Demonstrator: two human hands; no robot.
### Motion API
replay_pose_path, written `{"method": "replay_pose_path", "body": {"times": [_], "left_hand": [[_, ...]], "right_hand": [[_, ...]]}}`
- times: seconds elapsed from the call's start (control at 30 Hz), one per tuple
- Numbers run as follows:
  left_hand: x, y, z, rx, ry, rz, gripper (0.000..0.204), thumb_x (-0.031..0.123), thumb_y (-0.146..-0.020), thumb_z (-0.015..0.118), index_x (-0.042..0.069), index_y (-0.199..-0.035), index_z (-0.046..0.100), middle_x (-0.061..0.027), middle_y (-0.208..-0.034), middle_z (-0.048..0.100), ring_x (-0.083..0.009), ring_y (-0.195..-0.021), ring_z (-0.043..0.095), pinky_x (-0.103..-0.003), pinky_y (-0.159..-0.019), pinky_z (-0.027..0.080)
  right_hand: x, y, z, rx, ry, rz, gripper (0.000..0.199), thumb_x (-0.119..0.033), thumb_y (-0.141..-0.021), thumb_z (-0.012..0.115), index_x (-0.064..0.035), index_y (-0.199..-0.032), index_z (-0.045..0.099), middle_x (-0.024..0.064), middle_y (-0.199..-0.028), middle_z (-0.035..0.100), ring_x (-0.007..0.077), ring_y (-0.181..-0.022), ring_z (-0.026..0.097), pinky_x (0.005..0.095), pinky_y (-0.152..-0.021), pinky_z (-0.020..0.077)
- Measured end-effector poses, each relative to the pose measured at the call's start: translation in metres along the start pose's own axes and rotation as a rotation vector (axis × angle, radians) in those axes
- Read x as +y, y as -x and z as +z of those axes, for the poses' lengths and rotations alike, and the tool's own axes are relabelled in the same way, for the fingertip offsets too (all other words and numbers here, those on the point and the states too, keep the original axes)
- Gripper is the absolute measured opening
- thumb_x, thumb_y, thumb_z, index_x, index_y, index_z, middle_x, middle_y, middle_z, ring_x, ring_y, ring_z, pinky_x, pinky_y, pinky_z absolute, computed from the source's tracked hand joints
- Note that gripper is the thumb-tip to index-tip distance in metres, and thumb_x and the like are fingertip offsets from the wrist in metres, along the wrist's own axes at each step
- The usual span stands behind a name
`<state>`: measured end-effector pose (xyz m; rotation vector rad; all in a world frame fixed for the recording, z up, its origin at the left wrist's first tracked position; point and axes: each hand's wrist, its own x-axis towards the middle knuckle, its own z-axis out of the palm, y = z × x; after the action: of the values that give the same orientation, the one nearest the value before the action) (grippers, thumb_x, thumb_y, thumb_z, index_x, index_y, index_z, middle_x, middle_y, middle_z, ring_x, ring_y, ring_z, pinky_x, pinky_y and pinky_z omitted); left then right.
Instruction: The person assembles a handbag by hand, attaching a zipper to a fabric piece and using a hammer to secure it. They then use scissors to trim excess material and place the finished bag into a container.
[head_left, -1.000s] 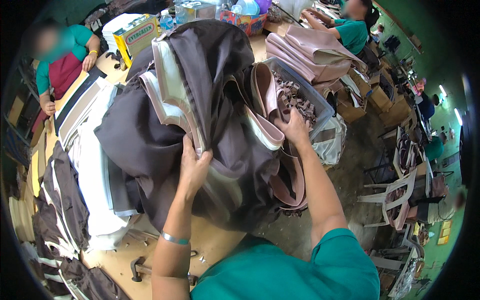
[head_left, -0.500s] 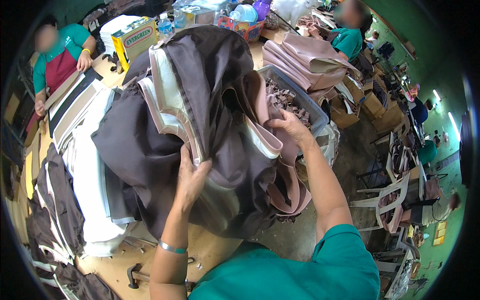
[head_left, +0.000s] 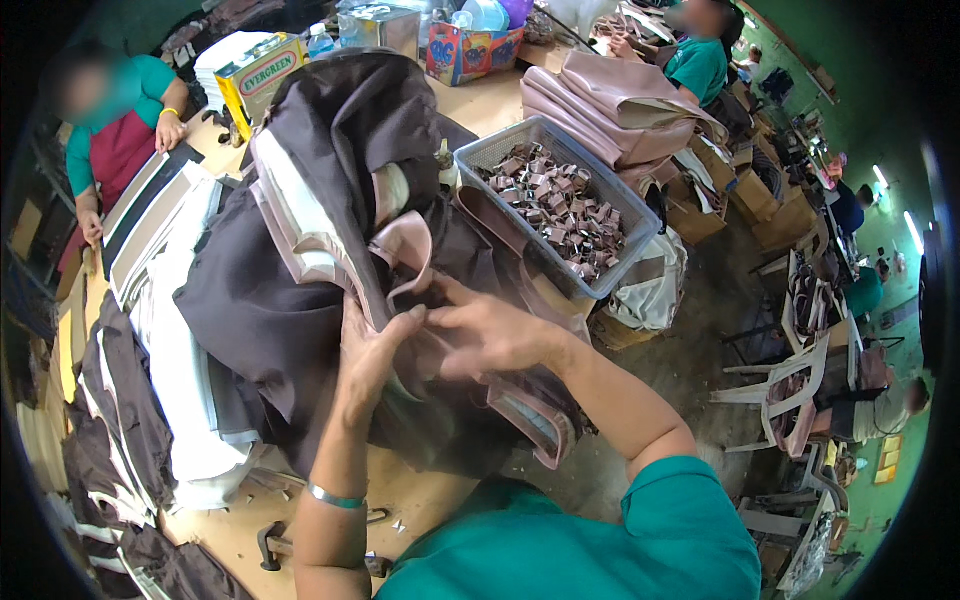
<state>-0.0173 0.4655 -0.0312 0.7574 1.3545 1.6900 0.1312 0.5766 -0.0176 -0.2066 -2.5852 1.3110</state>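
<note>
A large sewn piece of dark brown lining fabric [head_left: 250, 300] with dusty pink leather edging and white backing is bunched up in front of me, likely a bag part. My left hand [head_left: 365, 345] is closed on its edged rim, thumb on top. Close beside it on the right, my right hand [head_left: 495, 330] has its fingers apart and slightly blurred, fingertips near a curled pink leather flap [head_left: 408, 248]. Whether they touch the flap is hard to make out. Another pink-edged end [head_left: 535, 420] hangs below my right hand.
Behind the fabric, right, stands a grey plastic basket [head_left: 468, 158] of small pink leather tabs with metal rings. Folded pink leather [head_left: 600, 110] lies beyond. White panels [head_left: 190, 350] are stacked left. A clamp [head_left: 268, 545] sits at the near table edge. Co-workers sit at far left and right.
My right hand has let go of the pink leather at right and moved left beside my left hand. The fabric has shifted left and lower, uncovering the basket of tabs.
</note>
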Motion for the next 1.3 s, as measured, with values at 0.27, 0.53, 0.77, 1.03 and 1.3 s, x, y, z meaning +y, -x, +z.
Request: {"method": "replay_pose_path", "body": {"times": [0.27, 0.53, 0.77, 1.03, 1.3], "left_hand": [[-0.013, -0.008, -0.001, 0.117, -0.187, 0.053, 0.059, 0.0, -0.064, 0.054, -0.003, -0.121, 0.038, -0.0084, -0.101, 0.053, -0.015, -0.09, 0.051, -0.026, -0.081, 0.042], [-0.003, 0.011, -0.02, 0.1, -0.086, -0.019, 0.062, -0.001, -0.062, 0.053, -0.002, -0.122, 0.039, -0.0107, -0.108, 0.054, -0.018, -0.097, 0.053, -0.028, -0.087, 0.041], [-0.002, 0.018, -0.022, 0.092, -0.092, 0.015, 0.059, -0.001, -0.062, 0.052, -0.001, -0.12, 0.042, -0.0069, -0.1, 0.057, -0.0152, -0.09, 0.054, -0.027, -0.083, 0.042], [0.023, 0.039, -0.021, -0.026, -0.026, -0.117, 0.061, 0.001, -0.066, 0.057, 0.0, -0.125, 0.038, -0.0071, -0.11, 0.053, -0.0142, -0.097, 0.052, -0.026, -0.084, 0.042], [0.0, 0.049, -0.03, 0.154, -0.632, 0.239, 0.064, 0.015, -0.07, 0.062, 0.002, -0.128, 0.038, -0.0196, -0.124, 0.043, -0.0282, -0.113, 0.047, -0.035, -0.094, 0.038]], "right_hand": [[0.086, 0.015, 0.009, 0.734, 0.169, 0.486, 0.061, -0.038, -0.075, 0.067, 0.0013, -0.118, 0.048, 0.0193, -0.114, 0.053, 0.0304, -0.108, 0.05, 0.0351, -0.094, 0.0377], [0.102, 0.04, 0.024, 0.849, 0.467, 0.696, 0.068, -0.036, -0.076, 0.065, -0.0008, -0.128, 0.038, 0.0205, -0.128, 0.043, 0.035, -0.119, 0.04, 0.038, -0.099, 0.0317], [0.159, 0.047, 0.0, 0.281, 0.097, 0.679, 0.036, -0.018, -0.08, 0.06, 0.0024, -0.109, 0.055, 0.016, -0.105, 0.061, 0.0293, -0.098, 0.057, 0.0355, -0.083, 0.0434], [0.068, -0.019, 0.004, 0.488, -1.027, 0.386, 0.025, -0.011, -0.089, 0.043, 0.0022, -0.106, 0.057, 0.0073, -0.104, 0.058, 0.0172, -0.092, 0.054, 0.0295, -0.085, 0.0422], [0.073, 0.003, 0.011, 0.32, -0.803, 0.391, 0.029, -0.014, -0.084, 0.048, 0.0013, -0.109, 0.053, 0.0102, -0.108, 0.055, 0.0206, -0.097, 0.05, 0.0326, -0.088, 0.0391]]}}
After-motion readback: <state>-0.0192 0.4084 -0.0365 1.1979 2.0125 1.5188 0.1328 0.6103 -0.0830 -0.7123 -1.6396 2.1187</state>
